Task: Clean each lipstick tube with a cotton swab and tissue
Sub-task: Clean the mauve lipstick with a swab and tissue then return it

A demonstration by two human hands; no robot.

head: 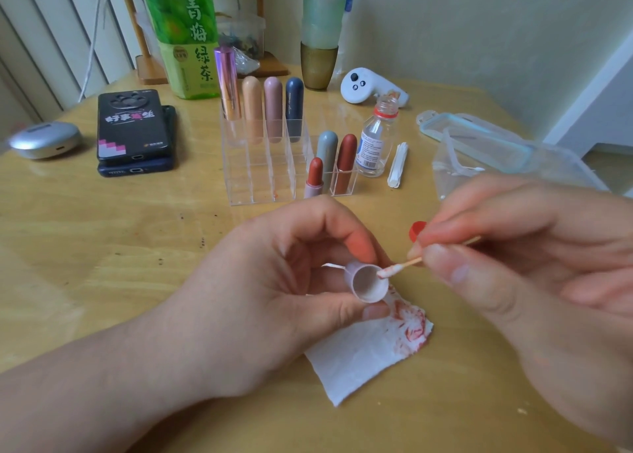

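Cap (368,286) was near centre, just above the table (102,281), gripped in the left hand (274,298), open end facing near. Right hand (513,264) pinched one swab (394,270), its pink-stained tip at the cap rim. One tissue (363,356) lay underneath with red smears. One uncapped tube (314,178) stood at the rack (260,178) front, plus six capped ones. Probably one tube mid-clean; couldn't tell which others were done. One open bottle (376,141) stood right of the rack.

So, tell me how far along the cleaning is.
Some wiping is done: the tissue carries red smears. In hand: the left hand holds a cap while the right hand works a swab at its rim. Left: recapping the open lipstick; racked tubes: cannot tell.
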